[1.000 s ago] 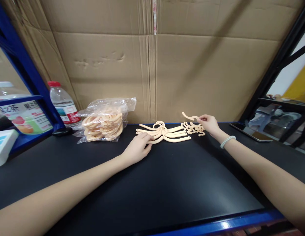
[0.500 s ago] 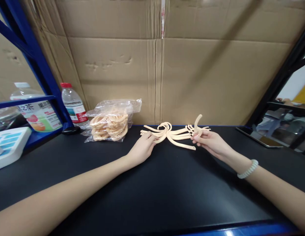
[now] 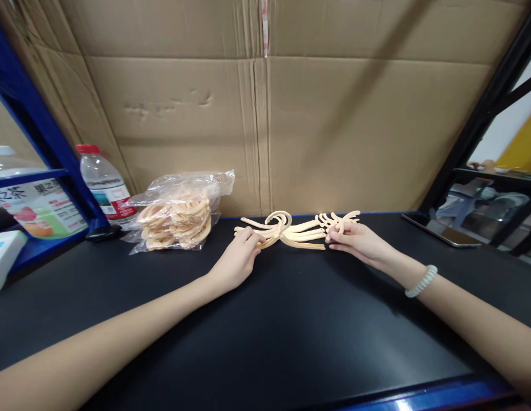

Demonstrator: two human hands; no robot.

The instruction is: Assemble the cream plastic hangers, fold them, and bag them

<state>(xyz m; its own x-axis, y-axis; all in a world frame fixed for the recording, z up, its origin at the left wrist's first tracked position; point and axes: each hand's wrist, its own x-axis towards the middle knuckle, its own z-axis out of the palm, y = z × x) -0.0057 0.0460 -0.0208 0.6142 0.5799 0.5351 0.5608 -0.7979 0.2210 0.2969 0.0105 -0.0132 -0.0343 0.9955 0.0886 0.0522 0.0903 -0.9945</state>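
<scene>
Several pale cream curved strips [image 3: 305,227] lie crossed in a loose pile on the black table, some with small holes at their ends. My left hand [image 3: 236,257] is at the pile's left side, its thumb and fingers pinched on the end of a front strip. To the right, my right hand [image 3: 363,244] grips a short curved cream piece [image 3: 347,218] between thumb and fingers. Close behind those fingers are more small cream pieces [image 3: 323,220] with knobbed ends. My fingertips partly hide both held pieces.
A clear plastic bag [image 3: 177,214] of similar cream pieces sits left of the pile. Behind it stand a red-capped bottle [image 3: 106,185] and a blue frame post [image 3: 55,120]. Cardboard [image 3: 355,131] walls the back. A flat dark device [image 3: 440,229] lies at the right.
The short curved piece in my right hand has tipped from upright down toward the right. The front strip's free end has swung back, closer to the other strips. The view has shifted slightly right.
</scene>
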